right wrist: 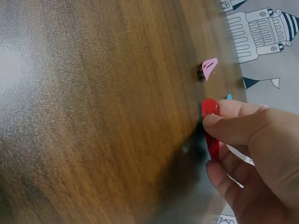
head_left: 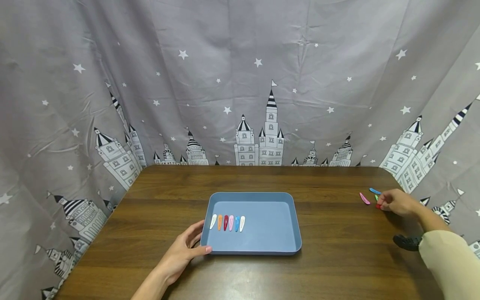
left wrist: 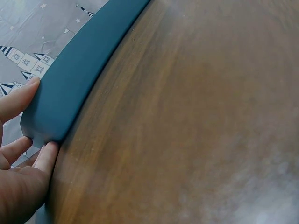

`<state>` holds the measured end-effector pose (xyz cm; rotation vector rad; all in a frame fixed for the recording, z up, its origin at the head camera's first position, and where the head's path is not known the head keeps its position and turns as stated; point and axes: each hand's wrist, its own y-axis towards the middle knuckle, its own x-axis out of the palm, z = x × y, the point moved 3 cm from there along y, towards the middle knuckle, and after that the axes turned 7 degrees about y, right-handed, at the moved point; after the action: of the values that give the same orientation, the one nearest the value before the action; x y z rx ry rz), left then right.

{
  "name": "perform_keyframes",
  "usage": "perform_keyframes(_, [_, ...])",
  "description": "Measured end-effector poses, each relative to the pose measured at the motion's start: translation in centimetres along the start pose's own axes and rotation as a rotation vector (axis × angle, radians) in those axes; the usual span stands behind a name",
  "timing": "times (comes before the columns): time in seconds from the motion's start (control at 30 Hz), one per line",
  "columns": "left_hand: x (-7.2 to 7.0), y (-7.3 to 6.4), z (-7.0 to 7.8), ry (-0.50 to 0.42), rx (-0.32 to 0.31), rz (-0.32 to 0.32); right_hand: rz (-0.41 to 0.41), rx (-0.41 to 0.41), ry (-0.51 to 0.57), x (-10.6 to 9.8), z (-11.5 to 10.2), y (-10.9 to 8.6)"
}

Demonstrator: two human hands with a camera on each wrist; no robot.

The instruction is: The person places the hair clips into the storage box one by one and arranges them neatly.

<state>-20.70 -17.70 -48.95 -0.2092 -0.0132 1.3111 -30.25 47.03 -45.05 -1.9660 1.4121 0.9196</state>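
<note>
A blue-grey tray (head_left: 262, 246) stands on the table, with a row of several snap hair clips (head_left: 226, 223) in its left half: white, orange, red, pink and blue. My left hand (head_left: 187, 246) grips the tray's near left corner. In the left wrist view its thumb (left wrist: 21, 100) lies at the rim, and fingertips touch the wall's lower edge. Over at the table's right side, my right hand (head_left: 399, 203) pinches a red hair clip (right wrist: 211, 109) between thumb and fingers. Close by lie a pink clip (head_left: 364, 198), a blue clip (head_left: 375, 191) and a partly hidden green clip (head_left: 376, 198).
The brown wooden table (head_left: 337, 266) stretches out around the tray. Behind it hangs a grey curtain (head_left: 210, 83) printed with castles and stars. A black object (head_left: 406, 243) is at the right wrist, by the pale sleeve (head_left: 448, 258).
</note>
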Motion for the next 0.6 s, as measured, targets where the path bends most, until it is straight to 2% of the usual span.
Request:
perform_keyframes(0.17, [0.0, 0.1, -0.2, 0.005, -0.014, 0.005, -0.007, -0.011, 0.014, -0.4, -0.7, 0.1])
perform_keyframes(0.33, [-0.1, 0.2, -0.4, 0.001, -0.02, 0.015, -0.021, -0.016, 0.087, -0.6, -1.3, 0.5])
perform_keyframes(0.6, [0.0, 0.3, -0.5, 0.004, -0.015, 0.014, -0.01, -0.114, 0.108, -0.4, -2.2, 1.3])
